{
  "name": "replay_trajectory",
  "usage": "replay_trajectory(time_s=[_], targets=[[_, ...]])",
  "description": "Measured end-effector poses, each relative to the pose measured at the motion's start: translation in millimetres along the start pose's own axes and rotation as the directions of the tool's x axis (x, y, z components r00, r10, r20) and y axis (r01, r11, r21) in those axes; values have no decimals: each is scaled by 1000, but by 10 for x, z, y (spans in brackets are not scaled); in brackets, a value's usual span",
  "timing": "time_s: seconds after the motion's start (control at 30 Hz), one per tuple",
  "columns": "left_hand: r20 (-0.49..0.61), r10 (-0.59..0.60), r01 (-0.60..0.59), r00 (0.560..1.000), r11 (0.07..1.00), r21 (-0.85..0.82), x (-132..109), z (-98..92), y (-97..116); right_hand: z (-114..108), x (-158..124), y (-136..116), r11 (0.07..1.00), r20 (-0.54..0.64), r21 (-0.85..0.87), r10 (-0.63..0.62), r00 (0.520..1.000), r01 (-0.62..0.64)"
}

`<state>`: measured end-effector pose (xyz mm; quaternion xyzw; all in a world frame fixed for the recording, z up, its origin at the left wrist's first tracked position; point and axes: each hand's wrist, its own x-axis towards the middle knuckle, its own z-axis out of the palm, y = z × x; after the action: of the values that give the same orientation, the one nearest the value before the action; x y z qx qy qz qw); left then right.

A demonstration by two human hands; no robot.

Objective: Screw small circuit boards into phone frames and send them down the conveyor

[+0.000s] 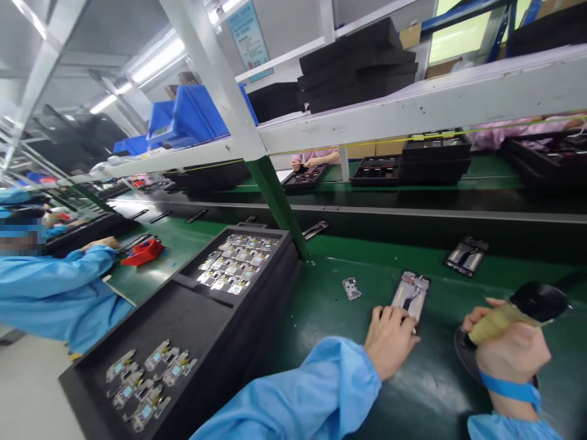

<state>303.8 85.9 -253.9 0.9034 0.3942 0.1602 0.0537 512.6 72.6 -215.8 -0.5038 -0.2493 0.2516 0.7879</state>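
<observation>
Farthest to the left of the person's hands, a co-worker in blue sleeves [92,269] reached toward dark parts beside a red bin [143,252]. Nearer, left of the left hand, stood a black foam tray [183,308]; its far compartment held neat rows of circuit boards [236,263], its near one a looser group of boards [142,382].

Between the tray and the left hand, just beyond the fingers, a single small board [351,288] lay on the green surface [321,311]. The left hand [392,342] was partly curled, its fingertips over the near end of an opened phone body [411,293] that stretched away from it; whether they pinched anything could not be told.

Beyond both hands and between them lay a second phone body [466,255]. The right hand [513,348], with a blue wristband [509,389], was closed firmly around a yellow-wrapped tool [490,325] with a black end, tilted up to the right. Just beside and beneath that hand was a dark rounded object [465,357], mostly hidden.
</observation>
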Motion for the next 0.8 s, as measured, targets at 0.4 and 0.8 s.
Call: replay_trajectory(time_s=[0.4,0.8], targets=[[-112,-127,104,986,975,-194,-22,-455,-1221,52,-77,15,992,-12,-24,-125,992,124],[-106,-8,-9,994,986,-165,201,-353,-1186,57,-109,13,982,31,-52,-181,983,182]])
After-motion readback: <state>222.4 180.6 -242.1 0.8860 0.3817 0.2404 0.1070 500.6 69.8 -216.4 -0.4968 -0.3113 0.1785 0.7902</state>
